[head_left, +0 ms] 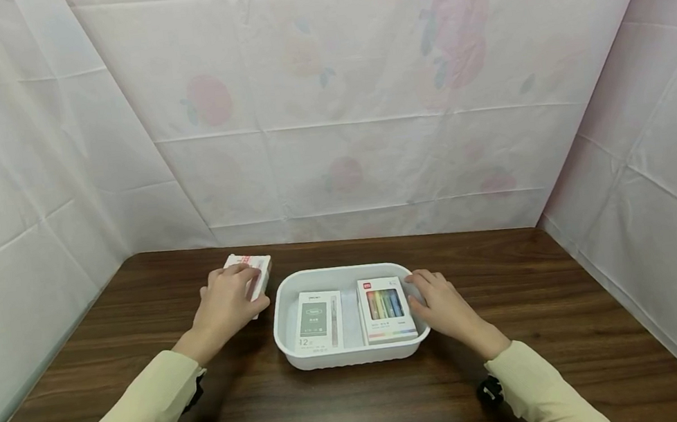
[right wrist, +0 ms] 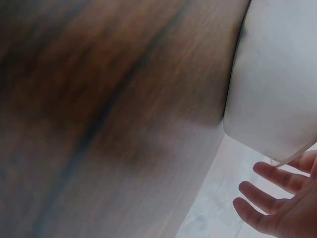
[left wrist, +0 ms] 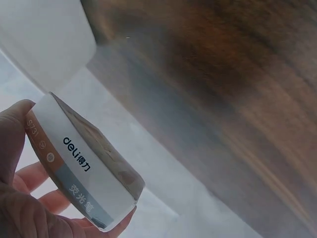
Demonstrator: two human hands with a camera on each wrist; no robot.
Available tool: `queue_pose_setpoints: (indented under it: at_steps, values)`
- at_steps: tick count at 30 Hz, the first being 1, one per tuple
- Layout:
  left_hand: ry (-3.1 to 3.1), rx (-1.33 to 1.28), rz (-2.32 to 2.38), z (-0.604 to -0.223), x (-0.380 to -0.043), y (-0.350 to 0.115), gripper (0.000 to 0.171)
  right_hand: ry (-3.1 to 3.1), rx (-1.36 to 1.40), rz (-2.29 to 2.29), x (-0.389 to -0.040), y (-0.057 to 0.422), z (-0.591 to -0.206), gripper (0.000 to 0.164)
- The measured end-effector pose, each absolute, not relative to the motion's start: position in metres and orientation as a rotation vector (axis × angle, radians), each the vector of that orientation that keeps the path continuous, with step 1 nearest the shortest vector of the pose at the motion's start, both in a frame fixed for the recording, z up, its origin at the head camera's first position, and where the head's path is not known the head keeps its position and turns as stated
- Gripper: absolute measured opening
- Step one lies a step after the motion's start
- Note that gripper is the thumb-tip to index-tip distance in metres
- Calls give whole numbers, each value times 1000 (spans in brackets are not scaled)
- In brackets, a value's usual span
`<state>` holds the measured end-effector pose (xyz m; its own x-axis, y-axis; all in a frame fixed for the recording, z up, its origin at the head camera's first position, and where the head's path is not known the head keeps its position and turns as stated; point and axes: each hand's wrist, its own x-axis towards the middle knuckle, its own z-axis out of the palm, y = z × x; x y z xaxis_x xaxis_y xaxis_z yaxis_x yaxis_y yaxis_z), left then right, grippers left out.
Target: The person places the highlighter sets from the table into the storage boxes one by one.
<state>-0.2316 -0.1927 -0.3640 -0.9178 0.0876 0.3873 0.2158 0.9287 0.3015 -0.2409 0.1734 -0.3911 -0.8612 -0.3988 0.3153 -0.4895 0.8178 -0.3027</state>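
Note:
In the head view my left hand (head_left: 224, 307) grips a small white highlighter box (head_left: 261, 265) left of a white plastic bin (head_left: 355, 356). The left wrist view shows that highlighter box (left wrist: 79, 163) tilted, thumb on one side and fingers on the other, its end printed "deli". Inside the bin lie a white-and-green box (head_left: 318, 321) on the left and a white box with a window of coloured sticks (head_left: 387, 310) on the right. My right hand (head_left: 443, 303) rests at the bin's right rim, fingers loosely extended, as the right hand (right wrist: 292, 198) in the right wrist view also shows.
The bin stands on a dark brown wooden table (head_left: 361, 410). Pale sheets with faded fruit prints (head_left: 338, 99) hang behind the table and along both sides.

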Motion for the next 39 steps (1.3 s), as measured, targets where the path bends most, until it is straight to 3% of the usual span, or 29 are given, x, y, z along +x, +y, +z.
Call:
queue_pose_setpoints:
  at_steps: [18,39]
  values:
    - [-2651,-304,-488,-342,-219,-168,41,-2788,673,559,-242,173,-389,33]
    - [-2631,-416,-485,-343,-203,-124,44,-2787,661,554,-241,172,-391,34]
